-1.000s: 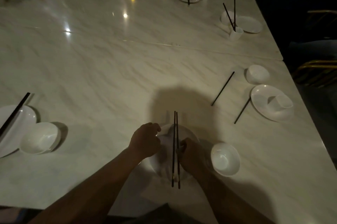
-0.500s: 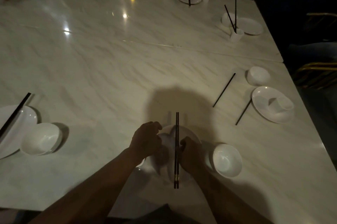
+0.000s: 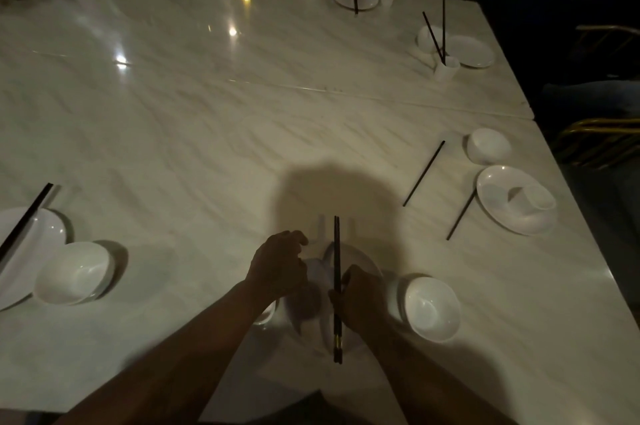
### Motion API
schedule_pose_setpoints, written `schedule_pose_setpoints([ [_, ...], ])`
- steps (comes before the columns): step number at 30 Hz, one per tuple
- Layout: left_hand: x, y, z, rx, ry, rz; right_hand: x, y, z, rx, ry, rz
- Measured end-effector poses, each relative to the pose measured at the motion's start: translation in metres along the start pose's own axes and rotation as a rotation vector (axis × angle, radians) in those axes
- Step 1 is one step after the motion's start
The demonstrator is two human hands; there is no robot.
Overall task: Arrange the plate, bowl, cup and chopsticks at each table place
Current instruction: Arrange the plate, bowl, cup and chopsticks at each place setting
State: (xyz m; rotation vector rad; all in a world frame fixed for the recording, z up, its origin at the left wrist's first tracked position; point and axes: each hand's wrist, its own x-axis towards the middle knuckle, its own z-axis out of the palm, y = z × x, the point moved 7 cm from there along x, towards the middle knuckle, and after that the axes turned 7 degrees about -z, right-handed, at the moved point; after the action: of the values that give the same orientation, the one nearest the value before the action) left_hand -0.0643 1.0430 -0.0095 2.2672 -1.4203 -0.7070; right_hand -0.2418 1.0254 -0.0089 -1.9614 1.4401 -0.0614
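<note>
At the near table edge a white plate [image 3: 363,263] lies under both my hands. My right hand [image 3: 360,300] pinches a pair of black chopsticks [image 3: 336,244] that lie lengthwise across the plate, tips pointing away from me. My left hand [image 3: 278,267] hovers with curled fingers over the plate's left side; whether it holds anything is hidden in shadow. A white bowl [image 3: 431,308] stands just right of the plate. A small white rim [image 3: 266,315] peeks out under my left wrist.
To the right sit a plate with a tipped cup [image 3: 516,205], a bowl [image 3: 489,146] and two separated chopsticks [image 3: 424,173]. At the left are a plate with chopsticks [image 3: 24,244] and a bowl [image 3: 72,272]. More settings line the far edge.
The two chopsticks, slightly apart a second ago, now lie tight together and straight over the plate. Both hands stayed nearly in place.
</note>
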Motion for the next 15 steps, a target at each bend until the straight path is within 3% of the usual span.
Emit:
schedule_pose_setpoints([
  [15,0.005,0.011,0.004,0.001,-0.001,0.03,0.004,0.007,0.001,-0.049,-0.003,-0.009],
])
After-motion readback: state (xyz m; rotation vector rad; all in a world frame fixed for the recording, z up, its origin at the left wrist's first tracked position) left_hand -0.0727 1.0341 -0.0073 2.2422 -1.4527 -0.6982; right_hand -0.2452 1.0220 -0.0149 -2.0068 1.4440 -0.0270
